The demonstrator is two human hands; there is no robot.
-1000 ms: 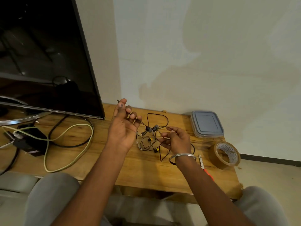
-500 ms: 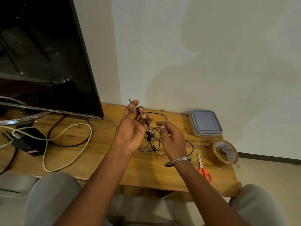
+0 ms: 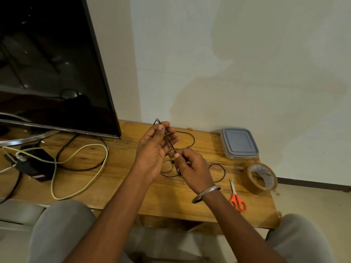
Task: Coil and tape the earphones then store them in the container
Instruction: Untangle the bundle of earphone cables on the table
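Thin black earphones [image 3: 191, 138] lie in loose loops on the wooden table [image 3: 123, 168] and run up into both hands. My left hand [image 3: 154, 150] is raised, pinching a loop of the cord between thumb and fingers. My right hand [image 3: 190, 168], just below and to the right, pinches the same cord, which is stretched taut between the two hands. A grey lidded container [image 3: 239, 143] sits shut at the back right. A roll of brown tape [image 3: 262, 178] stands on edge in front of it. Red-handled scissors [image 3: 236, 196] lie beside the tape.
A large dark television [image 3: 47, 63] on a metal stand fills the left. Pale green and black cables [image 3: 79, 160] and a black box [image 3: 36, 166] lie under it. A wall closes off the back. My grey-clad knees are below the table's front edge.
My hands have come closer together. The right hand rose to grip the cord just below the left, drawing it taut. The left hand's fingers closed on the loop.
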